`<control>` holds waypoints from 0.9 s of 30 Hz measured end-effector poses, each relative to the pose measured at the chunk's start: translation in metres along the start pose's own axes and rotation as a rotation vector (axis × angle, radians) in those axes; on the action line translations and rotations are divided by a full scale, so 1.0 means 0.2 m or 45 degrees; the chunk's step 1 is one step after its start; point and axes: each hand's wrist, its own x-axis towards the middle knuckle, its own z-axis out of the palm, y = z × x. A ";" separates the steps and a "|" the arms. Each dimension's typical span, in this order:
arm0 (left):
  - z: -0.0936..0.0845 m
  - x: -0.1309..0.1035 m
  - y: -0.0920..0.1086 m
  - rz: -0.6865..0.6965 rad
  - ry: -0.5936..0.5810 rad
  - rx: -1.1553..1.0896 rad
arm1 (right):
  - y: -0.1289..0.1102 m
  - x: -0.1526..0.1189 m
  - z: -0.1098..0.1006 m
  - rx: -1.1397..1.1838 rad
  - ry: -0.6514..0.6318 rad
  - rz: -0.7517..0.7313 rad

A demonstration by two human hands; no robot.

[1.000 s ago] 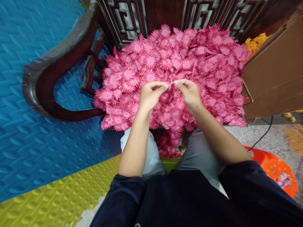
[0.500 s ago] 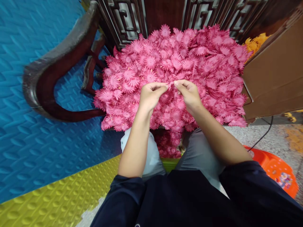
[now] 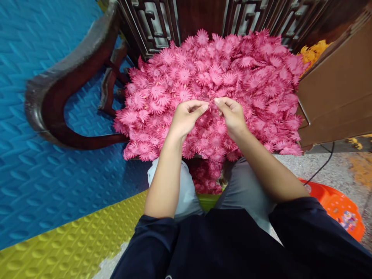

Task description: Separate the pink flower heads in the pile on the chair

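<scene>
Your left hand (image 3: pixel 187 118) and right hand (image 3: pixel 235 120) each bring thumb and forefinger together above the heaped pink flowers (image 3: pixel 184 75); whether they clamp anything, I can't tell. More pink flowers (image 3: pixel 207 180) lie lower, by a green rim (image 3: pixel 207 200); their container is mostly hidden.

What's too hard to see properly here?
In the head view:
What the left hand and right hand may pinch: too small to tell.
What lies beneath the pink flowers: they cover it.
Part of the orange plastic thing: behind the right sleeve.
Rest of the brown board: cut off by right edge.
</scene>
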 end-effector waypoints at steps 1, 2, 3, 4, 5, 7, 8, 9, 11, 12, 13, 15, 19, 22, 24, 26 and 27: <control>0.00 0.00 -0.01 -0.003 0.020 0.026 | 0.00 0.00 0.00 -0.010 0.012 -0.003; 0.00 0.00 -0.01 -0.006 0.043 0.065 | 0.00 0.00 0.00 -0.017 0.023 -0.004; 0.00 0.01 -0.02 -0.006 0.062 0.112 | 0.00 0.00 0.00 -0.021 0.035 -0.001; 0.01 0.00 -0.02 -0.005 0.075 0.158 | 0.00 0.00 0.00 -0.023 0.046 0.006; 0.01 0.00 -0.02 -0.003 0.078 0.194 | 0.00 -0.01 0.01 -0.022 0.053 0.015; 0.02 0.00 0.00 -0.004 0.055 0.228 | 0.00 -0.01 0.01 -0.026 0.059 0.031; 0.02 -0.01 0.00 -0.004 0.041 0.227 | 0.00 -0.01 0.01 -0.036 0.057 0.038; 0.03 -0.01 0.01 -0.005 0.032 0.221 | 0.00 -0.01 0.01 -0.050 0.050 0.046; 0.04 -0.02 0.02 -0.009 0.031 0.201 | 0.00 0.00 0.00 -0.087 0.023 0.067; 0.04 -0.02 0.03 -0.009 0.034 0.189 | 0.00 0.00 0.00 -0.104 0.010 0.082; 0.04 -0.02 0.03 -0.010 0.035 0.177 | 0.00 0.00 0.00 -0.114 -0.002 0.098; 0.05 -0.02 0.04 -0.020 0.038 0.156 | -0.01 0.00 0.00 -0.115 -0.029 0.126; 0.05 -0.02 0.04 -0.015 0.066 0.166 | -0.03 -0.02 0.02 -0.082 -0.157 0.112; 0.05 -0.02 0.05 0.034 0.019 0.163 | -0.04 -0.03 0.04 -0.029 -0.212 0.099; 0.05 -0.01 0.04 0.053 0.015 0.150 | -0.04 -0.04 0.04 0.009 -0.198 0.116; 0.04 -0.01 0.04 0.058 0.044 0.148 | -0.04 -0.03 0.04 0.020 -0.181 0.111; 0.04 -0.01 0.04 0.055 0.058 0.151 | -0.04 -0.03 0.04 0.016 -0.170 0.096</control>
